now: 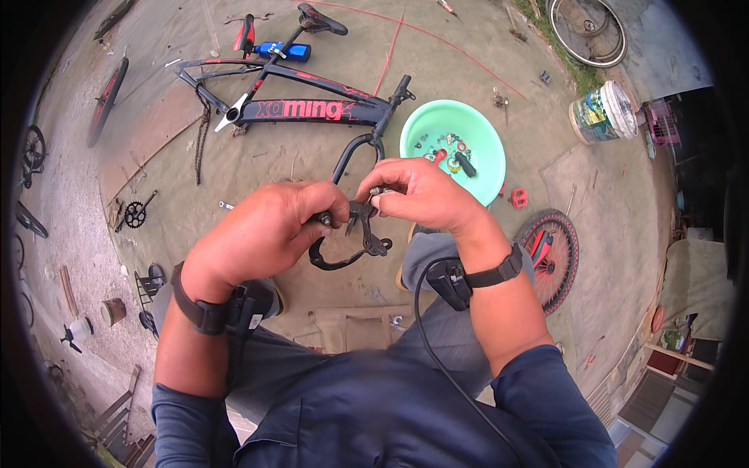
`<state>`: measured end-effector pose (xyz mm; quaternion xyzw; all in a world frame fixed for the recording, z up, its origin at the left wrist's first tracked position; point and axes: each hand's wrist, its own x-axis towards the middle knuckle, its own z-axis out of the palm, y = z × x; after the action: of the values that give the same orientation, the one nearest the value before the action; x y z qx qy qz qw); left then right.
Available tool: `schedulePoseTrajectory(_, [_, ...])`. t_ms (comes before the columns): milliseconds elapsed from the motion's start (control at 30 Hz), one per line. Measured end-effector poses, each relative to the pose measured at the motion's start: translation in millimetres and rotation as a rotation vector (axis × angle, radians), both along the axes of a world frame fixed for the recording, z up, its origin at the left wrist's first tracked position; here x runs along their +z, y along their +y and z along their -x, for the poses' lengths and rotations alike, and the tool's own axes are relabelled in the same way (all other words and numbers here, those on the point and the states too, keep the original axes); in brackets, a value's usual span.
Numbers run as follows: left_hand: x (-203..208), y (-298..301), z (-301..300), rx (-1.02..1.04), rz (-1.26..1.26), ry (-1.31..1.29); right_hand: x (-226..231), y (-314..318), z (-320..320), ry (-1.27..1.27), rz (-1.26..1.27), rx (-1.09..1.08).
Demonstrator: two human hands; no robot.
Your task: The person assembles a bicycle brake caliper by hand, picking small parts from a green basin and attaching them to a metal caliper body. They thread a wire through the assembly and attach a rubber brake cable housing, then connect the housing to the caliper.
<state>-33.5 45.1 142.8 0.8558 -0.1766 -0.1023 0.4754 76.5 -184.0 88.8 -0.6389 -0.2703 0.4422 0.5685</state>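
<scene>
Over the ground between my knees, both hands are closed near a black bicycle brake caliper (367, 232) with curved arms. My left hand (269, 226) grips its left side, thumb and fingers pressed together by a dark bolt end (324, 219). Pinched in the fingertips of my right hand (425, 193) is a small metal bolt (378, 191), just above the caliper; whether it is joined to the caliper I cannot tell. Beyond my hands lies a black and red bicycle frame (312, 109), its fork (351, 152) pointing toward me and partly hidden by my hands.
A mint-green basin (491, 132) with several small parts sits past my right hand. To the right are a red-rimmed wheel (552, 261), a red pedal (519, 198) and a white bucket (605, 113). A crankset (136, 215) and chain (203, 140) lie left. A cable (429, 335) hangs from my right wrist.
</scene>
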Motion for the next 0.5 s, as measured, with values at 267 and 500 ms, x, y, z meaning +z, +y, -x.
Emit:
schedulePoseTrajectory(267, [0,-7,0,0.009,0.099,0.044,-14,21,26,-0.013,-0.035,0.185])
schedulePoseTrajectory(500, [1,-10,-3,0.215,0.173,0.039,0,15,27,0.195,-0.049,0.098])
